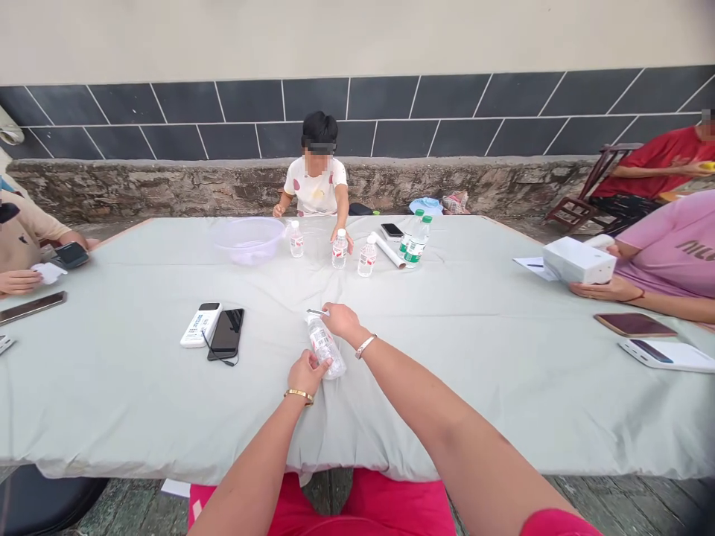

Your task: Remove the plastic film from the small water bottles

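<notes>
A clear plastic bottle [325, 344] with a red and white label lies tilted on the cloth-covered table in front of me. My left hand [307, 374] is closed around its lower end. In my right hand [342, 320] is a small utility knife [317, 312], its thin grey blade lying across the bottle's neck end. The fingers of that hand are wrapped round the handle and hide most of it. Whether the blade has cut into the plastic, I cannot tell.
Across the table a person [316, 175] touches one of several small water bottles [339, 251]. A purple basin [249, 242], green-capped bottles [416, 243] and a white roll [389, 251] stand nearby. Left of my hands lie a black phone [226, 335] and power bank [201, 325]. A co-worker holds a white box [579, 260].
</notes>
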Motion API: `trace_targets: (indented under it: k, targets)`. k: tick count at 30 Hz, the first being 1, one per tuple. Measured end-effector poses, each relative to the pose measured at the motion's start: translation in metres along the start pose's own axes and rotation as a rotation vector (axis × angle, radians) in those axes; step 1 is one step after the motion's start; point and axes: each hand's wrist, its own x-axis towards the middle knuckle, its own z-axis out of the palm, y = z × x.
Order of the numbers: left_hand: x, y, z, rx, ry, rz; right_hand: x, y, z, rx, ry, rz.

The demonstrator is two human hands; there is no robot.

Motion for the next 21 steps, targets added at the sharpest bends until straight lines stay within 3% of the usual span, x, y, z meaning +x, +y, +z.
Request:
trace_targets:
  k: [5, 9, 12, 17, 19, 21]
  targets:
    - [0.001, -0.001, 0.001, -0.021, -0.010, 0.000, -0.038, 0.021, -0.011, -0.007, -0.027, -0.065]
    - [0.000, 0.002, -0.002, -0.018, -0.057, 0.007, -0.092, 0.070, -0.029, 0.107, -0.165, -0.184]
    - [-0.002, 0.008, -0.005, 0.052, -0.116, 0.022, -0.110, 0.113, -0.032, 0.230, -0.274, -0.143]
    - [-0.004, 0.013, -0.006, 0.125, -0.126, 0.021, -0.086, 0.150, 0.004, 0.075, 0.164, 0.256]
    - [-0.003, 0.013, -0.006, 0.119, -0.125, 0.015, -0.076, 0.144, 0.021, -0.064, 0.204, 0.304]
    - [-0.002, 0.012, -0.006, 0.105, -0.136, 0.002, -0.070, 0.126, 0.032, -0.126, 0.247, 0.251]
